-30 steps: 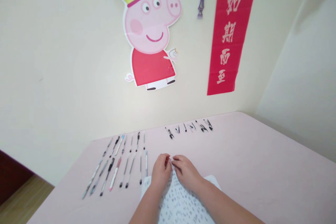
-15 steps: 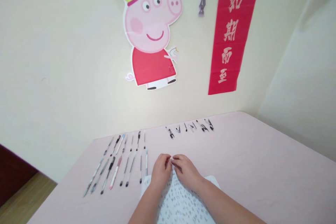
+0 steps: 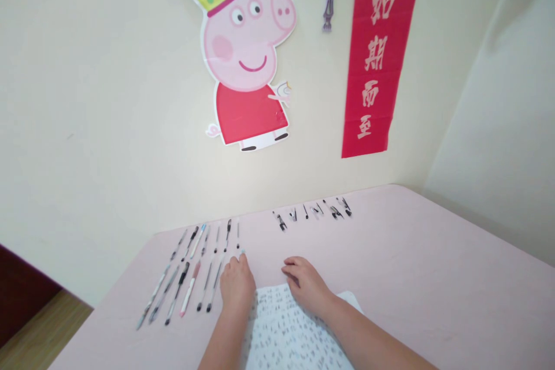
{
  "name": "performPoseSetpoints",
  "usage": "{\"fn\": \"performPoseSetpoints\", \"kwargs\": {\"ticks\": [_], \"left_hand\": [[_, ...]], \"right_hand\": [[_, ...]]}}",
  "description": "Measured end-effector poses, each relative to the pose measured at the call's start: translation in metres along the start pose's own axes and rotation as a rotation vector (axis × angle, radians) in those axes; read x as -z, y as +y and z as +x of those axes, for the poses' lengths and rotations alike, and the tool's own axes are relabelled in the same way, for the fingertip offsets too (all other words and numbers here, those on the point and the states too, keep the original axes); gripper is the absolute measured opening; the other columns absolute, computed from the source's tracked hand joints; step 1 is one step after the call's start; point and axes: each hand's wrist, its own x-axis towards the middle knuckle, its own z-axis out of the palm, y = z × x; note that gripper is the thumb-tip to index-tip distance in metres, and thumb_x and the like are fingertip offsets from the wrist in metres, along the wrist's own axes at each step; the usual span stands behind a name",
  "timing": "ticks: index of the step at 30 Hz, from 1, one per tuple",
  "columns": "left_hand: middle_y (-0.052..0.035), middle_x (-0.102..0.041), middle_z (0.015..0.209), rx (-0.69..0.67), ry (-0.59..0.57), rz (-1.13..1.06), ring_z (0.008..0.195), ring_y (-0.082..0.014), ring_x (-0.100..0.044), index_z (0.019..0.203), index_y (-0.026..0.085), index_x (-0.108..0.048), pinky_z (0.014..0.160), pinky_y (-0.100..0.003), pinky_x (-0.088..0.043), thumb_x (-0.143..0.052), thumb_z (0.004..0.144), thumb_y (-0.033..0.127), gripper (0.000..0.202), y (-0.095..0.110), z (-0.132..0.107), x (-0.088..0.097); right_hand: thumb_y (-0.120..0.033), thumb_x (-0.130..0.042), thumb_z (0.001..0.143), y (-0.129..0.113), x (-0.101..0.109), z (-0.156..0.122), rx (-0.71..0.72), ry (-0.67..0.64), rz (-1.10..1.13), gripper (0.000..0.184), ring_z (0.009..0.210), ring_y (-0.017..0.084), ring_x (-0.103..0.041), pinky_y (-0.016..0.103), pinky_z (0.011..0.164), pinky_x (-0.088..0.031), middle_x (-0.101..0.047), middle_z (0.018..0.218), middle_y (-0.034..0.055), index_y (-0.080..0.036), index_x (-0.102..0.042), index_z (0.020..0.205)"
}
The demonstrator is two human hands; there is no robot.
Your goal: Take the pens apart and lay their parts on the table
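Observation:
My left hand (image 3: 237, 284) is over the right end of the near row of pens, back of the hand up. Its fingers bend down toward the table and their tips are hidden, so what they grip, if anything, does not show. A pale blue pen end (image 3: 243, 252) peeks out beyond the fingertips. My right hand (image 3: 307, 284) rests at the top of a sheet covered in dark writing (image 3: 290, 324). Its fingers are loosely bent, with a gap between thumb and forefinger and nothing visible in them.
Left of my hands, several pens (image 3: 191, 289) lie in a near row, with a far row (image 3: 208, 237) behind. Small dark pen parts (image 3: 312, 211) line the table's back edge. The pink tabletop (image 3: 425, 277) meets a wall bearing a cartoon pig cutout (image 3: 251, 110) and red banner (image 3: 377, 69).
My hands have parted. The left one moved from beside the right, over the sheet's top, leftward onto the end of the pen row. My right hand stayed nearly in place.

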Motion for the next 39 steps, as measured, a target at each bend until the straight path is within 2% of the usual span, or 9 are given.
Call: {"fn": "performPoseSetpoints", "kwargs": {"ticks": [3, 7, 11, 14, 16, 20, 24, 31, 39], "left_hand": [[-0.0112, -0.058, 0.086, 0.003, -0.026, -0.010, 0.078, -0.0209, -0.057, 0.100, 0.013, -0.054, 0.066, -0.029, -0.039, -0.030, 0.084, 0.009, 0.029, 0.001, 0.001, -0.005], [-0.0102, -0.057, 0.086, -0.060, 0.019, -0.036, 0.079, -0.0202, -0.056, 0.102, 0.012, -0.053, 0.070, -0.030, -0.040, -0.031, 0.083, 0.005, 0.030, 0.004, 0.002, -0.005], [-0.0095, -0.055, 0.098, -0.280, 0.084, -0.173, 0.092, -0.0205, -0.052, 0.108, 0.014, -0.051, 0.082, -0.031, -0.040, -0.037, 0.080, 0.002, 0.034, 0.010, 0.002, -0.002], [-0.0081, -0.053, 0.102, -0.444, 0.087, -0.304, 0.096, -0.0191, -0.050, 0.109, 0.015, -0.051, 0.086, -0.030, -0.040, -0.040, 0.078, 0.002, 0.036, 0.019, -0.001, -0.001], [-0.0072, -0.052, 0.102, -0.489, 0.060, -0.374, 0.094, -0.0181, -0.050, 0.108, 0.017, -0.051, 0.084, -0.029, -0.041, -0.040, 0.077, 0.002, 0.035, 0.025, -0.004, -0.001], [-0.0057, -0.053, 0.102, -0.488, 0.007, -0.459, 0.093, -0.0173, -0.052, 0.103, 0.020, -0.052, 0.082, -0.030, -0.043, -0.039, 0.077, 0.004, 0.034, 0.034, -0.009, 0.001], [-0.0077, -0.053, 0.105, -0.513, 0.020, -0.531, 0.096, -0.0188, -0.052, 0.104, 0.019, -0.052, 0.084, -0.033, -0.045, -0.039, 0.080, 0.010, 0.028, 0.036, -0.011, -0.001], [-0.0066, -0.057, 0.096, -0.520, 0.055, -0.508, 0.089, -0.0188, -0.055, 0.102, 0.021, -0.054, 0.077, -0.031, -0.045, -0.039, 0.087, 0.022, 0.021, 0.037, -0.013, -0.001], [-0.0049, -0.057, 0.087, -0.502, 0.011, -0.526, 0.080, -0.0166, -0.054, 0.088, 0.020, -0.056, 0.070, -0.028, -0.042, -0.037, 0.087, 0.019, 0.019, 0.039, -0.013, 0.001]], "right_hand": [[-0.008, -0.048, 0.073, -0.002, 0.001, 0.000, -0.008, 0.003, 0.003, 0.035, 0.104, 0.020, -0.053, 0.034, 0.095, -0.040, -0.060, 0.109, 0.0093, -0.020, -0.068, 0.098], [-0.008, -0.048, 0.072, 0.000, -0.001, 0.000, 0.002, 0.016, 0.022, 0.034, 0.103, 0.020, -0.053, 0.034, 0.094, -0.040, -0.060, 0.109, 0.0093, -0.019, -0.068, 0.097], [-0.010, -0.046, 0.074, 0.007, -0.006, 0.005, -0.032, 0.106, 0.145, 0.036, 0.098, 0.019, -0.055, 0.035, 0.092, -0.041, -0.062, 0.103, 0.0090, -0.017, -0.064, 0.105], [-0.022, -0.048, 0.079, 0.014, -0.005, 0.010, -0.137, 0.217, 0.313, 0.035, 0.092, 0.019, -0.058, 0.035, 0.086, -0.045, -0.063, 0.100, 0.0098, -0.015, -0.058, 0.112], [-0.032, -0.050, 0.080, 0.016, -0.003, 0.013, -0.202, 0.271, 0.415, 0.037, 0.087, 0.019, -0.059, 0.034, 0.079, -0.048, -0.063, 0.096, 0.0096, -0.014, -0.057, 0.112], [-0.042, -0.051, 0.081, 0.015, 0.004, 0.014, -0.217, 0.274, 0.503, 0.033, 0.076, 0.019, -0.058, 0.031, 0.070, -0.048, -0.064, 0.081, 0.0071, -0.015, -0.063, 0.095], [-0.045, -0.051, 0.080, 0.011, 0.006, 0.014, -0.217, 0.243, 0.511, 0.033, 0.067, 0.018, -0.057, 0.029, 0.063, -0.046, -0.063, 0.070, 0.0048, -0.015, -0.064, 0.080], [-0.041, -0.052, 0.079, 0.011, 0.004, 0.014, -0.170, 0.218, 0.447, 0.030, 0.072, 0.017, -0.057, 0.029, 0.067, -0.046, -0.065, 0.076, 0.0060, -0.015, -0.067, 0.078], [-0.037, -0.053, 0.079, 0.008, 0.005, 0.014, -0.144, 0.162, 0.410, 0.028, 0.072, 0.017, -0.058, 0.030, 0.068, -0.047, -0.065, 0.078, 0.0067, -0.016, -0.070, 0.087]]}}
